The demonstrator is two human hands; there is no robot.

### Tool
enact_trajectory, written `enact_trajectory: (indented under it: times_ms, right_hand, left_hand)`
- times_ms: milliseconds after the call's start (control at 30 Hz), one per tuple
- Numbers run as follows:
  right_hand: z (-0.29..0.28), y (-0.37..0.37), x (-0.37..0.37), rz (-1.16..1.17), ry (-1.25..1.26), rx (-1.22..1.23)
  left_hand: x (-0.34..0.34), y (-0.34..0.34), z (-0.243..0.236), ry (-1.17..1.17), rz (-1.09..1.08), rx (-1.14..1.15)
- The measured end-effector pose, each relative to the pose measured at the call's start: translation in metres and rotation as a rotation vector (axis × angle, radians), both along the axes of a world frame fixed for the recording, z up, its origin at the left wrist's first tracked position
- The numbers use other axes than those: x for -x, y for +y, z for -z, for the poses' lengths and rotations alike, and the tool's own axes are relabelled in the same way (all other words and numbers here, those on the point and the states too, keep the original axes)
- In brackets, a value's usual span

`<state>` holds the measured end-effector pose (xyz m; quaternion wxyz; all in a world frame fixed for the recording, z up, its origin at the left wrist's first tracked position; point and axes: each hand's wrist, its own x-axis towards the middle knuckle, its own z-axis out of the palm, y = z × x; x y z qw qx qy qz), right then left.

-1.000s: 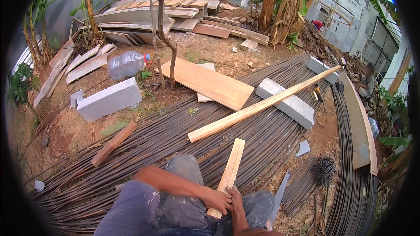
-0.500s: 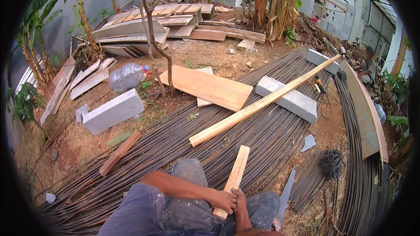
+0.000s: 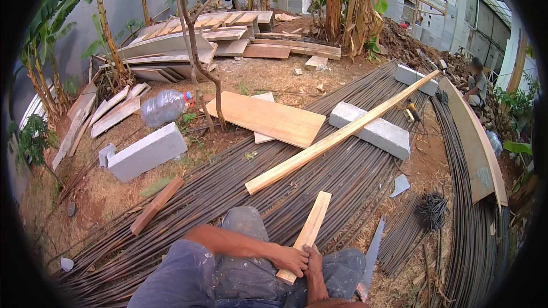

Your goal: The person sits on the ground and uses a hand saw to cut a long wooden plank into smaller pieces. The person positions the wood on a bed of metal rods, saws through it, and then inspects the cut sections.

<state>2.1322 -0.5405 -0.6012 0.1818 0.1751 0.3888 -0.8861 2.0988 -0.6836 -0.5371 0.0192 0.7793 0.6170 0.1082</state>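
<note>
Two hands meet over a short pale board (image 3: 312,221) in my head view, the only feed I have, and the board's free end points to one o'clock. I see the left hand (image 3: 290,259) curled down over the board, its fingers closed on it; the right hand (image 3: 313,260) sits against the right edge, fingers bent in, but I cannot tell whether they grip. Compared with half a second ago, the hold looks the same; the board's far end has swung slightly clockwise, and the whole scene has slid a touch with the head. I read that as a small change of lean, with the work itself no further on. At three o'clock from the hands, a handsaw (image 3: 374,248) shows beside the right knee (image 3: 345,269), touched by neither hand. Toward one o'clock, the long plank (image 3: 302,154) crosses a concrete block (image 3: 394,144) over the steel bars (image 3: 228,177), just where it lay. At ten o'clock, a reddish wood block (image 3: 157,205) lies equally unmoved.
</note>
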Motion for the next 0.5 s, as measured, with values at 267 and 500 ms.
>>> enact_trajectory:
  times_ms: [267, 500]
  right_hand:
    - [0.012, 0.000, 0.002, 0.022, -0.098, -0.053]
    - [0.012, 0.000, 0.005, 0.032, -0.110, -0.095]
  left_hand:
    - [0.003, 0.002, 0.013, -0.044, 0.010, -0.001]
    - [0.005, 0.005, 0.032, -0.039, -0.008, 0.002]
